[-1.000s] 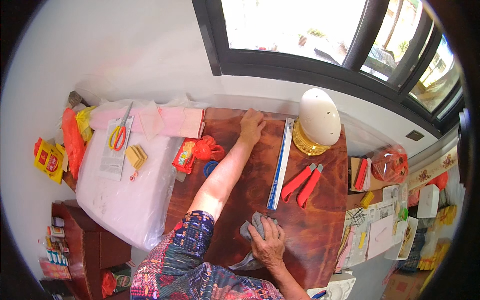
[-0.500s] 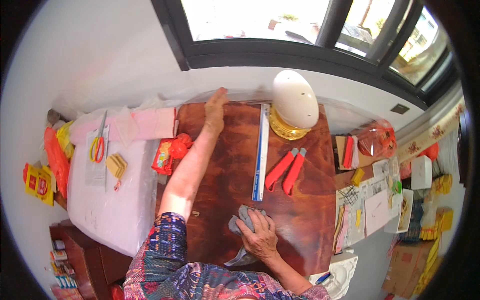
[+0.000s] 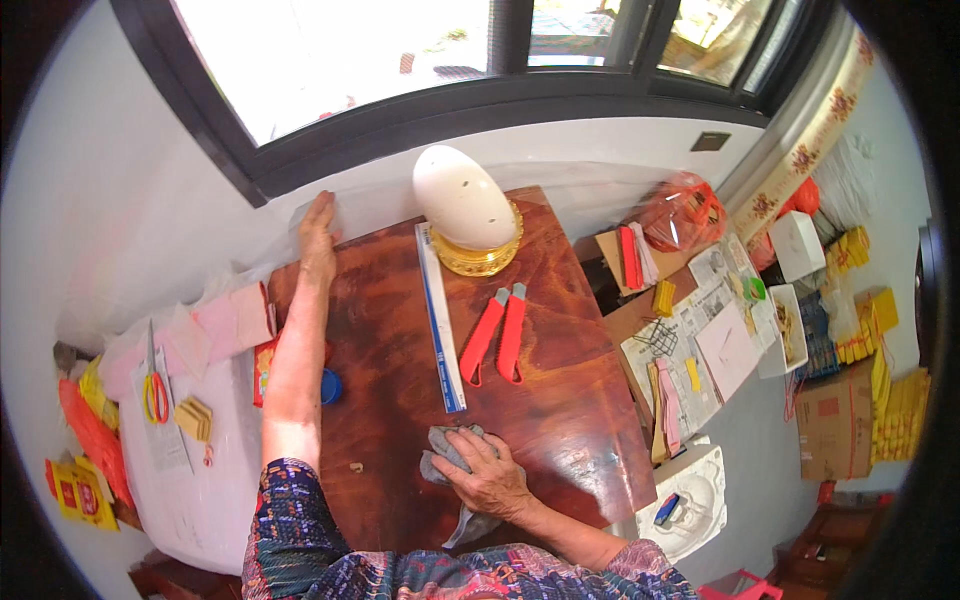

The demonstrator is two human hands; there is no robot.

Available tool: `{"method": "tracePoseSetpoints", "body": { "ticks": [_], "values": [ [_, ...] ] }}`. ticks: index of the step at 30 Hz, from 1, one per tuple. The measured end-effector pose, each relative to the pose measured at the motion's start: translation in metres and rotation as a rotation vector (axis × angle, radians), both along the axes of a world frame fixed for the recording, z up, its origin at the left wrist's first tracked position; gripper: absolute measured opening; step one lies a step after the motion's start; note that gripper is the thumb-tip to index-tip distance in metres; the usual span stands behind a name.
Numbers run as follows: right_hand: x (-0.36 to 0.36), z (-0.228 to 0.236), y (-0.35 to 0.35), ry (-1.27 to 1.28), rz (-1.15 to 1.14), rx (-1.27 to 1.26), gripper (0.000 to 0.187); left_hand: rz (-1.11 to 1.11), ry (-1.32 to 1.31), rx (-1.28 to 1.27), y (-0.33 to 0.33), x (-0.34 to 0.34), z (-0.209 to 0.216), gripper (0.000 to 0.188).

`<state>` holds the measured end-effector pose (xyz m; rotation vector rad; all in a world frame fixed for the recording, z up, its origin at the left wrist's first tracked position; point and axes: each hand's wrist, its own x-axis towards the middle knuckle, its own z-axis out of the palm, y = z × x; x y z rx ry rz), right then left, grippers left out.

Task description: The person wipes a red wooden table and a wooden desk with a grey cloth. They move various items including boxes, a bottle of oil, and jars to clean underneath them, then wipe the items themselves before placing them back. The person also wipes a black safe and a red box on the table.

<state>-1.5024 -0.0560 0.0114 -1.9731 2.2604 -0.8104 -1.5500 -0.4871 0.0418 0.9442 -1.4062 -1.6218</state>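
Observation:
My right hand (image 3: 492, 480) is closed on a grey cloth (image 3: 450, 456), which is bunched against the dark reddish-brown wooden table (image 3: 560, 420); a loose corner trails toward me. My left arm reaches to the table's far left edge by the wall. There my left hand (image 3: 317, 235) rests with straight fingers, holding nothing that shows. A long white-and-blue strip-shaped box (image 3: 443, 330) lies between my hands. Right of it are two red tools with grey tips, resembling box cutters (image 3: 496, 336). Behind them stands a white egg-shaped dome (image 3: 462, 197) on a gold base (image 3: 478, 251).
A blue round lid (image 3: 331, 386) is beside my left forearm. Further left, scissors (image 3: 155, 392) and tan pieces (image 3: 194, 418) lie on a plastic-wrapped white block (image 3: 220, 500). Newspaper (image 3: 650, 350) and a white foam tray (image 3: 695, 500) are at right; a dark-framed window (image 3: 420, 105) is behind.
The view has swung right, so the table and its items appear further left and tilted. The blue lid now shows beside my left forearm. My right hand keeps the cloth near the strip-shaped box's near end.

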Motion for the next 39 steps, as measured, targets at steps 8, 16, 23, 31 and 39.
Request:
{"method": "tracePoseSetpoints", "body": {
  "ticks": [8,16,23,31,39],
  "values": [
    [0.0,0.003,0.001,-0.023,-0.021,-0.036,0.038,-0.017,-0.039,-0.159,-0.011,-0.006,0.02,0.046],
    [0.001,0.001,0.002,-0.056,-0.042,-0.07,0.038,-0.028,-0.139,-0.198,-0.005,0.0,0.021,0.049],
    [0.0,0.002,0.003,-0.069,-0.035,-0.097,0.033,-0.04,-0.154,-0.227,-0.001,0.012,0.023,0.05],
    [0.001,0.001,0.005,-0.077,-0.027,-0.115,0.03,0.014,-0.095,-0.213,0.004,0.034,0.025,0.048],
    [0.0,0.003,0.008,-0.066,-0.017,-0.163,0.03,-0.061,-0.115,-0.275,0.05,0.048,0.006,0.027]
  ]
}}
